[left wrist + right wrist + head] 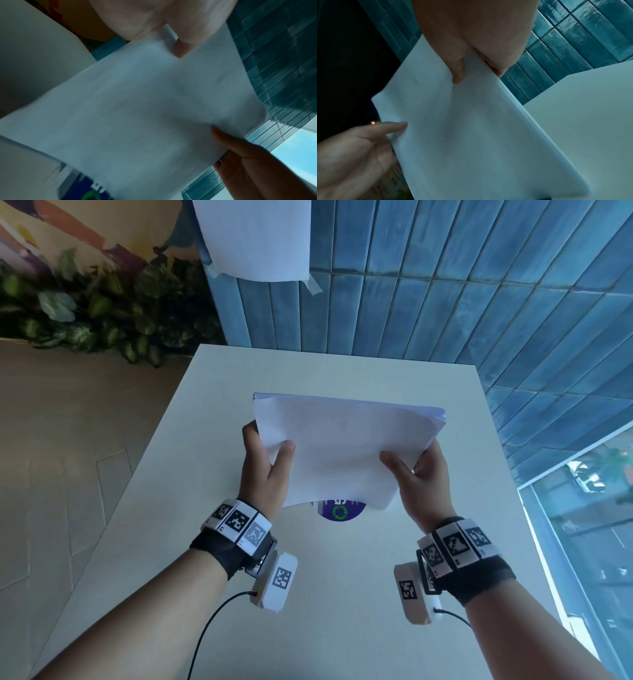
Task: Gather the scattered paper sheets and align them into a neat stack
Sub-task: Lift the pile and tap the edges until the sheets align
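one stack of white paper sheets (342,450), the sheets too many and too tight to count. two hands: left hand (265,467), right hand (419,477). one white table (171,542). one round blue sticker (340,511). one sheet taped to the wall (253,237).

Thick stack of white paper sheets (342,446) held above white rectangular tabletop (164,542), left hand (265,463) gripping its left edge, right hand (419,477) its right, round purple sticker (340,511) beneath

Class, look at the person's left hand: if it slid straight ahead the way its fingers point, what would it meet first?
Probably nothing new: the left hand already grips the paper stack; beyond lies bare table, though depth is unclear.
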A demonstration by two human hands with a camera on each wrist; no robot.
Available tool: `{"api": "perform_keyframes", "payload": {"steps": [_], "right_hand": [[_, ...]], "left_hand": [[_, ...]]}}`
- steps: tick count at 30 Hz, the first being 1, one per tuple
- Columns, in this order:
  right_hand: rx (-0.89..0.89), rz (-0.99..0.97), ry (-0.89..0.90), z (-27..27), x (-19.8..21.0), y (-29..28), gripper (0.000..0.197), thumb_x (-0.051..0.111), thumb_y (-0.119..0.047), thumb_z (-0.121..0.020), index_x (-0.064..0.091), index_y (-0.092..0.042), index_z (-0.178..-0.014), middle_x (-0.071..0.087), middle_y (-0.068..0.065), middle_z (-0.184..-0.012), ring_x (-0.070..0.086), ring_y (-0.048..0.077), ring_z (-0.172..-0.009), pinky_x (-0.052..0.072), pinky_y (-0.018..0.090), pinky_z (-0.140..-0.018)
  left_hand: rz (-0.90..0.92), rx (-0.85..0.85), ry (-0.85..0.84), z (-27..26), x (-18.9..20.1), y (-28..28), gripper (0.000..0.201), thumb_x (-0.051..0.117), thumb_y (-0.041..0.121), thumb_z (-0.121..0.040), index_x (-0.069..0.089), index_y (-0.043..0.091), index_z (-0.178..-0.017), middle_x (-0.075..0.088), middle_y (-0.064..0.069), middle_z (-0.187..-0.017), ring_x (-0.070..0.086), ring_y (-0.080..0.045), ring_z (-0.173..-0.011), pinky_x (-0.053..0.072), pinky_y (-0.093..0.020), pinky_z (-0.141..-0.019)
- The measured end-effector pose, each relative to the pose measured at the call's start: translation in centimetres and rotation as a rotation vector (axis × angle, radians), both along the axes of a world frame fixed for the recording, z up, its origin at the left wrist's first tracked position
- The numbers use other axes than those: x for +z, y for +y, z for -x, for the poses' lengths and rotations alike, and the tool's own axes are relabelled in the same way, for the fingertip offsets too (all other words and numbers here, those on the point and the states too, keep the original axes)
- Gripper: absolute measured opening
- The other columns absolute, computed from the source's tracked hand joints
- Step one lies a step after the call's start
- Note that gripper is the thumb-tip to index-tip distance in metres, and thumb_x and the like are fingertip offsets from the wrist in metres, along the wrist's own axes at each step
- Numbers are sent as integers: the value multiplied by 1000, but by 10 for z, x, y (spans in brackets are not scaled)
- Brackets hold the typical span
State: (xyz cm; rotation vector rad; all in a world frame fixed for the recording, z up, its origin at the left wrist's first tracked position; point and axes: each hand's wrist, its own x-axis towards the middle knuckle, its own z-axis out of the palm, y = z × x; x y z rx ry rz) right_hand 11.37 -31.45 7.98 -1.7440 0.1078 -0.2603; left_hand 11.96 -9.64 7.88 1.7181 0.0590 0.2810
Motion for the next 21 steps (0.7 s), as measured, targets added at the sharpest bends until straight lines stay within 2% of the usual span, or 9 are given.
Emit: {"api": "perform_keyframes", "payload": {"steps": [3, 6, 8, 11, 13, 15, 18, 21], "right_hand": [[-31, 64, -51, -3, 9, -2, 39, 66, 3, -81, 54, -17, -111, 65, 6, -106, 62, 10, -91, 46, 9, -74], [-40, 125, -81, -10, 21, -4, 37, 69, 3, -78, 54, -19, -104, 64, 3, -97, 58, -8, -80, 43, 3, -67], [-47, 132, -97, -14, 28, -4, 33, 70, 3, -77, 55, -17, -100, 65, 4, -93, 59, -5, -75, 42, 3, -62], [-104, 120, -147, -17, 35, -4, 29, 71, 2, -76, 56, -14, -95, 64, 6, -89, 59, 9, -72, 44, 7, -60], [-138, 93, -154, -19, 34, -4, 27, 72, 1, -74, 57, -10, -93, 65, 9, -88, 58, 15, -71, 47, 13, -61], [-131, 75, -114, -19, 25, -4, 28, 73, 0, -74, 58, -7, -95, 67, 12, -91, 61, 18, -74, 51, 20, -65], [-96, 18, -25, -17, 8, -7, 30, 75, 1, -74, 56, -10, -94, 70, 13, -95, 67, 24, -82, 56, 34, -76], [-64, -6, 11, -17, 2, -13, 30, 75, 2, -74, 60, -5, -99, 72, 11, -95, 70, 22, -85, 57, 34, -78]], "left_hand": [[-85, 17, -44, -7, 7, 6, 37, 60, 0, -86, 38, 18, -110, 60, 14, -105, 61, 7, -92, 50, -18, -82], [-139, 43, -77, -14, 14, 9, 41, 65, 1, -83, 40, 23, -107, 59, 21, -99, 60, 8, -88, 51, -23, -80], [-145, 63, -114, -16, 21, 9, 42, 68, 2, -82, 41, 26, -105, 59, 22, -97, 60, 8, -85, 51, -23, -79], [-111, 61, -180, -17, 31, 8, 51, 68, 0, -81, 41, 37, -103, 60, 22, -102, 62, 6, -90, 51, -18, -81], [-81, 48, -182, -19, 31, 8, 52, 68, -1, -81, 43, 38, -104, 62, 18, -104, 64, 4, -93, 52, -18, -83], [-59, 27, -120, -21, 23, 10, 46, 69, 0, -80, 48, 33, -104, 66, 11, -103, 66, -2, -93, 52, -21, -82], [-20, -9, 8, -23, 8, 19, 28, 71, 8, -77, 59, 23, -98, 71, 2, -98, 68, -12, -89, 53, -28, -78], [-24, -74, 100, -27, 1, 30, 21, 75, 13, -74, 66, 22, -91, 74, 0, -93, 70, -20, -89, 55, -33, -80]]}}
